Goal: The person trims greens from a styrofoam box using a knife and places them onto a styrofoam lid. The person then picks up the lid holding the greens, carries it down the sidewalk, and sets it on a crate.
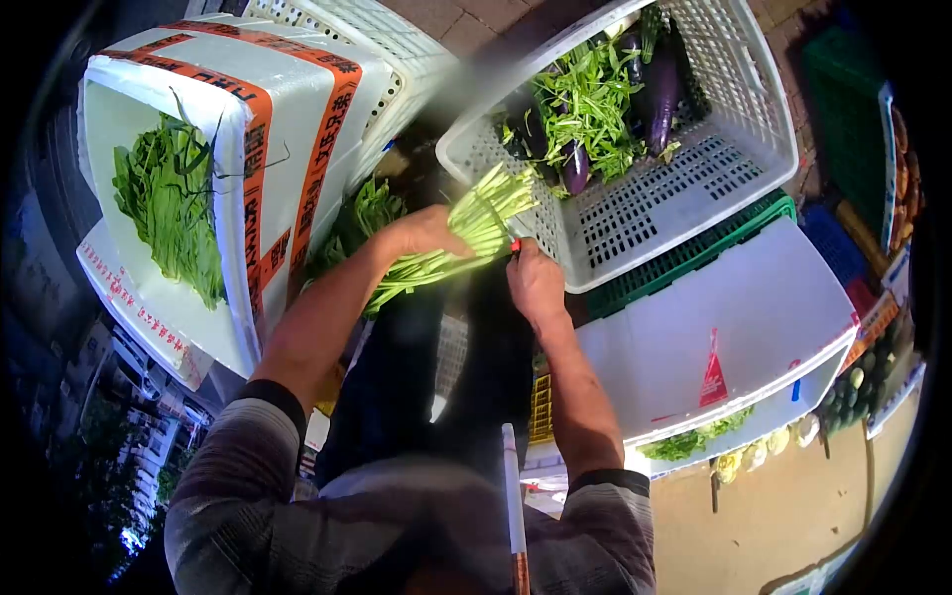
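My left hand (428,233) is closed around a bunch of leafy greens (486,213). The pale cut stems point up and to the right, and the leaves hang down at the left, partly behind my forearm. My right hand (537,283) is closed on a small red-handled knife (515,245) held against the stem ends; its blade is barely visible. Just beyond both hands, a white perforated crate (684,188) holds loose green leaves (585,109) and several purple eggplants (662,94).
At the left, a white foam box (312,74) with orange tape stands on its side, with leafy greens (174,208) inside. A green crate (684,253) lies under the white one. A white foam lid (714,327) sits at the right, above more vegetables. A cigarette (513,486) juts up near my chest.
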A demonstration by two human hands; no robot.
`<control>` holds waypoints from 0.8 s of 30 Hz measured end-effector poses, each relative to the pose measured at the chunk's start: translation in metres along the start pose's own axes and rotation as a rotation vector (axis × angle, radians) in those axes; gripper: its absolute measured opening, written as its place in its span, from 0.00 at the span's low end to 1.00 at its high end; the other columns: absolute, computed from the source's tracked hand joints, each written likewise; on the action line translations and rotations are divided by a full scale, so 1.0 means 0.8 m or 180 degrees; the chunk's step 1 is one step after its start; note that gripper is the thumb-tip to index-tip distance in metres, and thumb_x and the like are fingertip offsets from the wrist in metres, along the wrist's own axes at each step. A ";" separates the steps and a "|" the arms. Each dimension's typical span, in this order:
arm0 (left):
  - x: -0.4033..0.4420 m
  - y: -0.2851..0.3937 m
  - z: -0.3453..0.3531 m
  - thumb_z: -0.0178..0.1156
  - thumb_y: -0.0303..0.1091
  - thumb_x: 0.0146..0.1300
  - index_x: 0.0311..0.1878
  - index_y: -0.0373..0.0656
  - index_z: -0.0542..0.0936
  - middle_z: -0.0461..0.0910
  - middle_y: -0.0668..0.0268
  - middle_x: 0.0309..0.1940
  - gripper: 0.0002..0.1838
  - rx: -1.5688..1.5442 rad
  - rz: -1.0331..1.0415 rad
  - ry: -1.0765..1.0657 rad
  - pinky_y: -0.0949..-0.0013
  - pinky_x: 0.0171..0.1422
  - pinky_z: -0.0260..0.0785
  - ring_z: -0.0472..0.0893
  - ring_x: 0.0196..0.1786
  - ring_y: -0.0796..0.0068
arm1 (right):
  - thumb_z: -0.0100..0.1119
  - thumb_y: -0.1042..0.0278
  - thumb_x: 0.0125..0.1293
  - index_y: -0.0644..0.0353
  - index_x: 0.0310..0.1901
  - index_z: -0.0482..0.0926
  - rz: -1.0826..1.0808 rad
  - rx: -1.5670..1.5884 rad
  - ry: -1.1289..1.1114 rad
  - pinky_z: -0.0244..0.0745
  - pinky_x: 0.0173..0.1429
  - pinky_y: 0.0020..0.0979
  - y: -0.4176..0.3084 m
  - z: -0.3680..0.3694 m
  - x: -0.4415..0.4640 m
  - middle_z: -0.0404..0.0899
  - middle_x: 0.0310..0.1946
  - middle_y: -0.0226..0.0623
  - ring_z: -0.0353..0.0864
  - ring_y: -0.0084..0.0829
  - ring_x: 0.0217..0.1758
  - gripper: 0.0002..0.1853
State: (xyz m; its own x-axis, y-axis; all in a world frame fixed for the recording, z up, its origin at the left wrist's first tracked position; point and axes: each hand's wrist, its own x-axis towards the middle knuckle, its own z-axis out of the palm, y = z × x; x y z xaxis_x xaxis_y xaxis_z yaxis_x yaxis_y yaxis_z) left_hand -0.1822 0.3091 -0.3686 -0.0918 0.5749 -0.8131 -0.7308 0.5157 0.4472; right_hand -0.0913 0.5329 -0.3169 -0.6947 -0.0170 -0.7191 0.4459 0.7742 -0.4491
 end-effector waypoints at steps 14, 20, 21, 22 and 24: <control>0.017 -0.021 0.009 0.73 0.38 0.47 0.53 0.32 0.82 0.86 0.54 0.42 0.29 0.0875 -0.0469 0.0012 0.66 0.49 0.74 0.83 0.42 0.68 | 0.56 0.70 0.60 0.69 0.40 0.72 0.0102 -0.0126 -0.0231 0.78 0.38 0.52 0.032 0.024 -0.015 0.80 0.26 0.60 0.83 0.58 0.31 0.11; 0.000 -0.003 0.003 0.73 0.34 0.48 0.54 0.30 0.80 0.85 0.55 0.46 0.29 0.0366 -0.0242 0.0021 0.66 0.56 0.72 0.82 0.48 0.68 | 0.54 0.67 0.62 0.66 0.41 0.72 0.0606 -0.0100 -0.0222 0.76 0.39 0.56 0.083 0.052 -0.062 0.80 0.25 0.58 0.81 0.60 0.31 0.10; 0.003 -0.004 0.003 0.74 0.36 0.47 0.54 0.30 0.80 0.85 0.55 0.46 0.31 0.0636 -0.0253 0.0052 0.66 0.56 0.72 0.82 0.47 0.67 | 0.55 0.69 0.62 0.65 0.41 0.72 0.0743 -0.0053 -0.0208 0.75 0.39 0.56 0.083 0.050 -0.072 0.80 0.25 0.60 0.80 0.62 0.32 0.10; 0.001 -0.006 0.007 0.74 0.38 0.47 0.54 0.31 0.80 0.85 0.55 0.45 0.30 0.0576 -0.0211 0.0042 0.66 0.55 0.72 0.82 0.46 0.68 | 0.55 0.69 0.63 0.66 0.41 0.72 0.0674 0.0097 -0.0122 0.75 0.39 0.57 0.084 0.048 -0.080 0.79 0.26 0.61 0.80 0.63 0.32 0.10; -0.001 -0.001 0.004 0.75 0.41 0.47 0.52 0.33 0.82 0.86 0.56 0.44 0.30 0.0502 -0.0103 0.0059 0.67 0.52 0.73 0.81 0.43 0.71 | 0.55 0.70 0.63 0.66 0.41 0.72 0.0493 0.0418 0.0095 0.74 0.39 0.57 0.074 0.033 -0.080 0.79 0.27 0.62 0.79 0.64 0.33 0.09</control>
State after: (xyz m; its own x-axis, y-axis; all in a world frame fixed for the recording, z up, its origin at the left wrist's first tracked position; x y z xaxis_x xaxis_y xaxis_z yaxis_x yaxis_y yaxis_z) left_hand -0.1792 0.3101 -0.3669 -0.0836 0.5452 -0.8341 -0.6184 0.6280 0.4724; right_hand -0.0050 0.5629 -0.3114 -0.6276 0.1161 -0.7699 0.6173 0.6769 -0.4011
